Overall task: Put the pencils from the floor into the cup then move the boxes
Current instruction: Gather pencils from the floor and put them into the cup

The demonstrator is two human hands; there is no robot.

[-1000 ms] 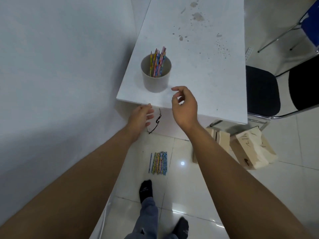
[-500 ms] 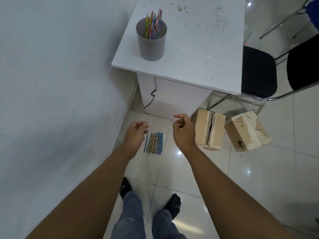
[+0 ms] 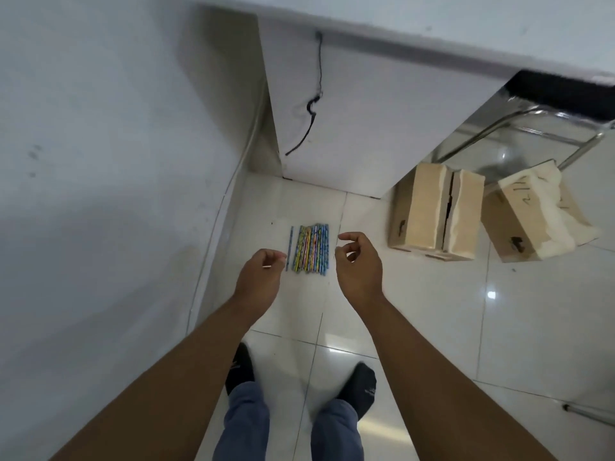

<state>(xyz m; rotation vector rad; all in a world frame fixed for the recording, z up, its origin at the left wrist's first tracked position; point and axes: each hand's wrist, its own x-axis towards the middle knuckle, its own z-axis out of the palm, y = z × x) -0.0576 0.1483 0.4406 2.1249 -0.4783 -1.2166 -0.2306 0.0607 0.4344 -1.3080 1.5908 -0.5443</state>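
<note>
From the head camera, the pencils (image 3: pixel 310 247) lie side by side in a tidy row on the white tiled floor (image 3: pixel 416 304), and everything else is placed from them. One blue pencil sits a little apart at the row's left edge. The left hand (image 3: pixel 261 277) hangs just left of the pencils, above the floor, its fingers loosely curled and holding nothing; whether the fingertips touch the lone blue pencil cannot be told. The right hand (image 3: pixel 357 264) hangs just right of the pencils, thumb and forefinger curved toward each other with a gap between them, also empty. Both bare forearms reach in from the bottom of the view.

Right of the pencils, well apart, stand two cardboard boxes (image 3: pixel 436 214) on the floor, the nearer one with its top flaps split along the middle, the farther one tilted with torn paper on top. Behind the pencils rises a white desk panel (image 3: pixel 349 128) with a black cable (image 3: pixel 311 108) dangling down its face. Left of the pencils runs a white wall (image 3: pixel 100 144). Beyond the boxes, a chair's chrome frame (image 3: pixel 519 128) shows under the desk. Below the pencils, two feet in dark socks (image 3: pixel 239 367) and blue trouser legs stand on the tiles. The cup is out of view.
</note>
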